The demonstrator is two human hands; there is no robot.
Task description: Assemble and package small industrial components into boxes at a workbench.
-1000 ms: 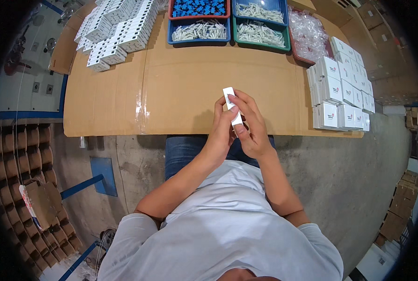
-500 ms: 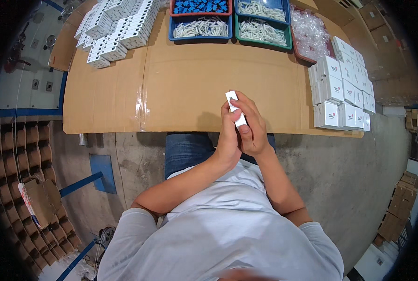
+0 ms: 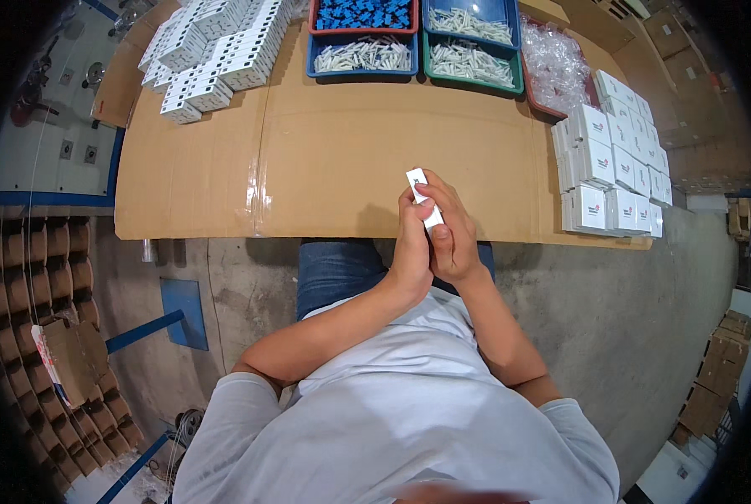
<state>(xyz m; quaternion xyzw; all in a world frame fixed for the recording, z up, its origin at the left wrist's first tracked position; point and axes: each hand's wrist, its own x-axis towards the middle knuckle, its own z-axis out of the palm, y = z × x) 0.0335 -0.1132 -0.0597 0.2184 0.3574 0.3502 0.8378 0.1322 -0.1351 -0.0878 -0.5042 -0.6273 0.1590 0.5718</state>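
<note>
Both my hands hold one small white box (image 3: 433,217) just above the table's near edge. My left hand (image 3: 411,244) is closed on its left side, with the thumb laid across the face. From the right, my right hand (image 3: 455,231) wraps round the same box, its fingers over the far end and its thumb lower down. One narrow side of the box, with a small dark mark near the far end, faces up. The fingers hide most of the rest of it.
On the cardboard-covered table (image 3: 333,168), white boxes (image 3: 216,59) are stacked at the far left and more white boxes (image 3: 615,168) at the right. At the back stand a red tray (image 3: 363,31) of blue parts, blue and green trays (image 3: 476,82) of white pieces, and clear plastic packaging (image 3: 552,63).
The view has shifted very slightly. My hands and the white box between them stay in nearly the same place and grip.
</note>
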